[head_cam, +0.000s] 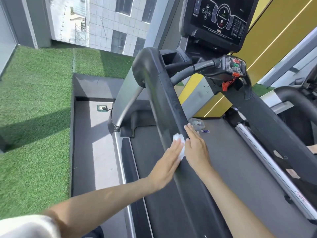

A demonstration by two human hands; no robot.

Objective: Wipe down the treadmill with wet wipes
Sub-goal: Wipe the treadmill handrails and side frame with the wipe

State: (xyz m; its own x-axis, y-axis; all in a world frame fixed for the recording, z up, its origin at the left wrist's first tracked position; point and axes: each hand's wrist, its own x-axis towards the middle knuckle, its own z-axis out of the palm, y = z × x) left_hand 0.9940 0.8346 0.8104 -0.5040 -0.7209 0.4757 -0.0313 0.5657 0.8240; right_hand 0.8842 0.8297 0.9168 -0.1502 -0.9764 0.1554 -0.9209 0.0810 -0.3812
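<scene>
Where the matte black, rounded left handrail [164, 93] slopes down toward the camera, a crumpled white wet wipe [178, 138] lies draped over its top, between the two hands. The left hand [169, 163], slightly blurred, presses flat on the rail's outer face, with its fingers straight and together over the wipe. The right hand [195, 148] lies flat on the inner face just beside the wipe's edge, fingers extended and not gripping.

Below the rail runs the dark grey, finely textured treadmill belt [231, 169], edged by a smooth silver metal side rail [267, 160]. Near the belt's front sits a soft grey crumpled wad [197, 125], with a small blue packet [205, 131] just beside it.

A glossy black console [221, 19] stands above. Beneath it is a recessed black plastic pocket [171, 58], its inside too shadowed to tell any contents. Coarse green artificial turf [34, 100] covers the ground to the left.
</scene>
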